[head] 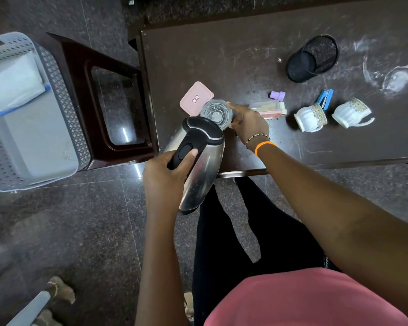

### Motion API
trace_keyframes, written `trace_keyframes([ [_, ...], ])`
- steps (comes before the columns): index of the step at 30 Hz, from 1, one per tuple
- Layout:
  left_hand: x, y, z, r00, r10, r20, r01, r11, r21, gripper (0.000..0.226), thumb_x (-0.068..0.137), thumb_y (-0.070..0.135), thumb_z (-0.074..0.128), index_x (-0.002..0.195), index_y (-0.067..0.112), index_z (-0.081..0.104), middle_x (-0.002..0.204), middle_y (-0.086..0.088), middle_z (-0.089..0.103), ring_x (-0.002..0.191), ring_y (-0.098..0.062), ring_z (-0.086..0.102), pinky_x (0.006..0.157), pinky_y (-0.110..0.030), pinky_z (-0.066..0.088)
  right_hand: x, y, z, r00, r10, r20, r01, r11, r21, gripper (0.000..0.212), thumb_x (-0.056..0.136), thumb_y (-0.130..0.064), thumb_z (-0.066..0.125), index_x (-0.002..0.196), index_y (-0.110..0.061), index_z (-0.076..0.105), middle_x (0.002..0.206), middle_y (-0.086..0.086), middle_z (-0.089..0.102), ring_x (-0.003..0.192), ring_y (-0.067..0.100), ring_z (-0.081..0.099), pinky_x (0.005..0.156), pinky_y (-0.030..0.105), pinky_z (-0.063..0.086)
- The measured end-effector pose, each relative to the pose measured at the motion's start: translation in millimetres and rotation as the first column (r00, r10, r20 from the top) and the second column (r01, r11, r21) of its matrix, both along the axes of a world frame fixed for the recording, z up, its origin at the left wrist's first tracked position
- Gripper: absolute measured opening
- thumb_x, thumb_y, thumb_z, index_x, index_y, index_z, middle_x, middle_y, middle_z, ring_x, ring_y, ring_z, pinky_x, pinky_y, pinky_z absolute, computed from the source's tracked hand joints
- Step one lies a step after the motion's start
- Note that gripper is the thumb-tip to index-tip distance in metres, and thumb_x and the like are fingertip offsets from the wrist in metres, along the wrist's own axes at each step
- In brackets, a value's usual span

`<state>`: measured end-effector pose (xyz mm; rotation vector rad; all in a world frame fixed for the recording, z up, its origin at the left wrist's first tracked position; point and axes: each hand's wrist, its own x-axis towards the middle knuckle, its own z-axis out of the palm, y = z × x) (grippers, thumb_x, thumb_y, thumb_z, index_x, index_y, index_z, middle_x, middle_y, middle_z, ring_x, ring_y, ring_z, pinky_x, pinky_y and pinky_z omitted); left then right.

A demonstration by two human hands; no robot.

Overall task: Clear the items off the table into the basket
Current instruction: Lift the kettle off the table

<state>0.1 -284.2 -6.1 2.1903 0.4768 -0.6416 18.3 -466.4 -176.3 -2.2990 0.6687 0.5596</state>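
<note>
My left hand (169, 171) grips the black handle of a steel kettle (201, 165), held at the table's near left corner. My right hand (249, 124) holds a clear drinking glass (216, 112) just beyond the kettle's lid. A pink lidded box (193, 96) lies on the dark table (222, 55) behind the glass. The grey perforated basket (64, 97) stands on the floor at the far left, with a white container (14, 83) inside it.
Further right on the table lie a pink-and-clear box (267, 109), a small purple bottle (278, 95), two white mugs (310, 118) (351, 112), a blue stapler (325, 98) and a black mesh pen cup (312, 58) on its side. A dark stool (104, 102) stands between table and basket.
</note>
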Motion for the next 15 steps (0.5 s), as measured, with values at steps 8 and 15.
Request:
trace_keyframes([
  [8, 0.1, 0.4, -2.5, 1.000, 0.002, 0.004, -0.002, 1.000, -0.019, 0.043, 0.081, 0.038, 0.067, 0.061, 0.001, 0.059, 0.066, -0.030, 0.058, 0.054, -0.017, 0.044, 0.054, -0.026, 0.038, 0.5, -2.7, -2.5, 1.000, 0.004, -0.013, -0.004, 1.000, 0.030, 0.052, 0.078, -0.016, 0.066, 0.123, -0.037, 0.054, 0.095, 0.006, 0.073, 0.098, 0.031, 0.064, 0.085, 0.038, 0.050],
  [15, -0.2, 0.9, -3.1, 1.000, -0.004, 0.011, 0.004, 1.000, -0.028, 0.043, 0.081, 0.038, 0.067, 0.061, 0.001, 0.058, 0.064, -0.029, 0.057, 0.053, -0.016, 0.043, 0.052, -0.025, 0.037, -0.3, -3.8, -4.3, 1.000, 0.001, 0.005, -0.002, 1.000, 0.024, 0.051, 0.078, -0.015, 0.066, 0.122, -0.037, 0.054, 0.091, 0.004, 0.073, 0.095, 0.030, 0.065, 0.082, 0.036, 0.051],
])
